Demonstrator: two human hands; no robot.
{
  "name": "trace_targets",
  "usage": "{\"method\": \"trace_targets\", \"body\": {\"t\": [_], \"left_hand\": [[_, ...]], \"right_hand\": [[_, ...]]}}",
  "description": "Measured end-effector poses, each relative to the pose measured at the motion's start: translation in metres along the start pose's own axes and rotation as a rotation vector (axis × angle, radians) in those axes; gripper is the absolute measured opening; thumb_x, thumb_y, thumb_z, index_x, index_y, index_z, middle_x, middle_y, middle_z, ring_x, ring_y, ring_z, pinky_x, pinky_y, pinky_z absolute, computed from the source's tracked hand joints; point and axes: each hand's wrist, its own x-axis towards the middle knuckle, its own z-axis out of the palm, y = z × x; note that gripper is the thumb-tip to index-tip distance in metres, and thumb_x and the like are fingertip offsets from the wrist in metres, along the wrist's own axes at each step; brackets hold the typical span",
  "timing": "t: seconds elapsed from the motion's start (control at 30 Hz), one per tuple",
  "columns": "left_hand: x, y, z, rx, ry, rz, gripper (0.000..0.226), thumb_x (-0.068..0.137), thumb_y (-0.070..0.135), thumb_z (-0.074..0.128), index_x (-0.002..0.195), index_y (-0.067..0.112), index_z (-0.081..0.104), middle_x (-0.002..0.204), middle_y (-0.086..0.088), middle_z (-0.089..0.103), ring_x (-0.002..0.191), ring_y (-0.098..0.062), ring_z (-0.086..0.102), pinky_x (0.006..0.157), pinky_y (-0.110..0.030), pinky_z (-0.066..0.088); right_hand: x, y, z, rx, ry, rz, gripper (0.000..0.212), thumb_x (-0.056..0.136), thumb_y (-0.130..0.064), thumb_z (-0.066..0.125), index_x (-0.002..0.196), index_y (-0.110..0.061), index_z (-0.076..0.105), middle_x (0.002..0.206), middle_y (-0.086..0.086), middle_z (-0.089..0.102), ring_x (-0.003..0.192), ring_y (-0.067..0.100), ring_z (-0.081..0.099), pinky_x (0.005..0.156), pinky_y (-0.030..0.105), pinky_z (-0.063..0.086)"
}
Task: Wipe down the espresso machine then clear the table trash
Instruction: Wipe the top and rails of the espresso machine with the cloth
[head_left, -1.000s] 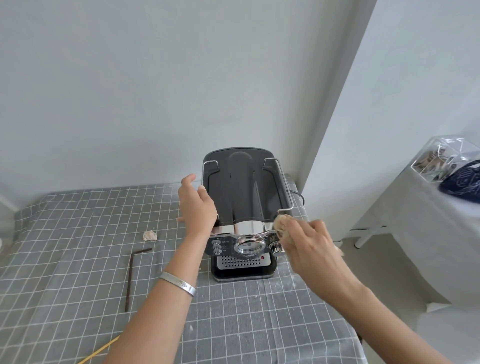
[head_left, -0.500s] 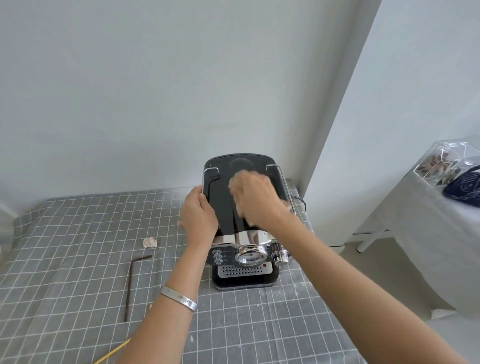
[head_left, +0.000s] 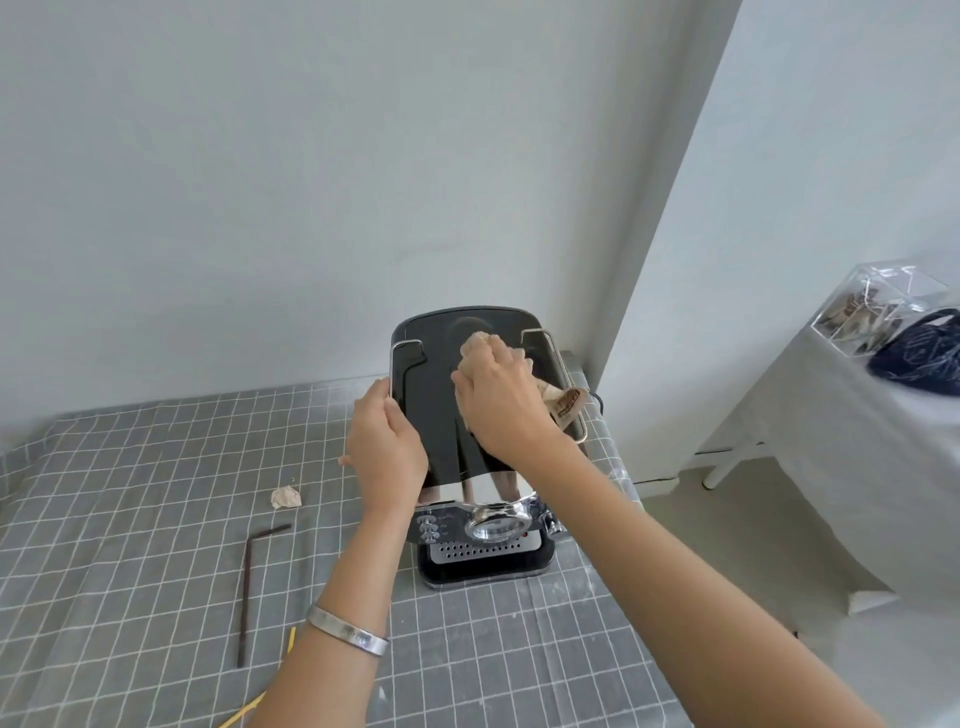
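A black and chrome espresso machine (head_left: 434, 395) stands at the far right of the checked table (head_left: 130, 519). My right hand (head_left: 498, 395) presses a crumpled beige napkin (head_left: 563, 402) onto the machine's black top, fingers curled round the napkin. My left hand (head_left: 384, 452) grips the machine's left side by the chrome rail. On the cloth to the left lie a crumpled beige paper scrap (head_left: 285, 497), a bent dark brown straw (head_left: 249, 587) and a yellow straw (head_left: 260, 691).
The table's right edge runs just beside the machine, with a wall corner behind it. A second, white-covered table (head_left: 857, 467) at the right holds a clear plastic box (head_left: 883, 306) and a dark blue cloth bag (head_left: 919, 353). A power cord (head_left: 597, 397) trails behind the machine.
My right hand with the napkin moved from the machine's front right corner up onto its black top and a little further back. My left hand stayed on the left side.
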Motion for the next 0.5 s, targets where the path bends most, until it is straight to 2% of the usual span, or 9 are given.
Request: {"method": "trace_targets", "body": {"t": [0.1,0.13,0.2,0.27,0.33,0.43,0.47,0.5], "left_hand": [[0.001,0.000,0.001,0.016,-0.007,0.000,0.038,0.101,0.011,0.031,0.133,0.004,0.051,0.131,-0.012,0.057,0.107,-0.008,0.048,0.095,-0.023,0.033],[0.001,0.000,0.001,0.014,-0.009,-0.012,0.038,0.101,0.011,0.031,0.133,0.005,0.051,0.132,-0.011,0.057,0.112,-0.013,0.051,0.100,-0.027,0.034],[0.002,-0.001,0.002,0.016,-0.007,-0.027,0.038,0.101,0.013,0.031,0.133,0.007,0.052,0.133,-0.009,0.057,0.120,-0.021,0.053,0.110,-0.044,0.034],[0.003,-0.003,0.002,0.005,-0.006,-0.036,0.038,0.101,0.014,0.031,0.132,0.009,0.052,0.131,-0.007,0.058,0.120,-0.023,0.054,0.108,-0.054,0.034],[0.004,-0.003,0.003,-0.009,-0.001,-0.036,0.038,0.101,0.014,0.031,0.131,0.010,0.053,0.128,-0.007,0.060,0.118,-0.023,0.055,0.106,-0.051,0.038],[0.003,-0.001,0.005,0.013,0.021,-0.023,0.037,0.100,0.010,0.030,0.127,0.010,0.057,0.122,-0.008,0.062,0.111,-0.023,0.057,0.105,-0.053,0.037],[0.003,-0.001,0.006,0.011,0.029,-0.023,0.038,0.099,0.009,0.030,0.126,0.010,0.057,0.122,-0.008,0.061,0.110,-0.023,0.056,0.107,-0.055,0.034],[0.003,-0.001,0.007,0.006,0.031,-0.020,0.038,0.099,0.009,0.030,0.126,0.010,0.057,0.123,-0.008,0.061,0.110,-0.023,0.056,0.107,-0.052,0.034]], "right_hand": [[-0.027,0.002,0.009,-0.207,0.011,0.114,0.046,0.101,-0.032,0.037,0.129,0.004,0.045,0.124,0.021,0.056,0.118,0.036,0.054,0.102,0.042,0.042],[-0.025,0.001,0.008,-0.246,-0.006,0.179,0.049,0.101,-0.033,0.036,0.129,0.007,0.043,0.126,0.025,0.055,0.119,0.038,0.054,0.103,0.043,0.044],[-0.009,-0.005,0.001,-0.251,-0.070,0.317,0.051,0.103,-0.030,0.036,0.133,0.012,0.038,0.130,0.035,0.050,0.122,0.047,0.050,0.104,0.049,0.043],[0.013,-0.004,-0.004,-0.213,-0.089,0.404,0.053,0.103,-0.026,0.039,0.135,0.016,0.034,0.134,0.040,0.044,0.125,0.052,0.046,0.104,0.052,0.040],[0.030,0.004,-0.004,-0.210,-0.098,0.369,0.051,0.102,-0.031,0.034,0.132,0.010,0.040,0.130,0.037,0.047,0.121,0.051,0.049,0.100,0.051,0.043],[0.024,0.011,-0.010,-0.284,-0.057,0.205,0.060,0.095,-0.034,0.009,0.115,0.000,0.054,0.114,0.029,0.057,0.105,0.045,0.057,0.085,0.048,0.047],[0.015,0.010,-0.013,-0.269,-0.041,0.167,0.058,0.096,-0.032,0.010,0.110,0.001,0.055,0.109,0.027,0.059,0.100,0.044,0.059,0.083,0.048,0.046],[0.004,0.007,-0.016,-0.227,-0.022,0.139,0.049,0.099,-0.029,0.018,0.107,0.002,0.055,0.105,0.026,0.061,0.097,0.043,0.060,0.083,0.047,0.046]]}}
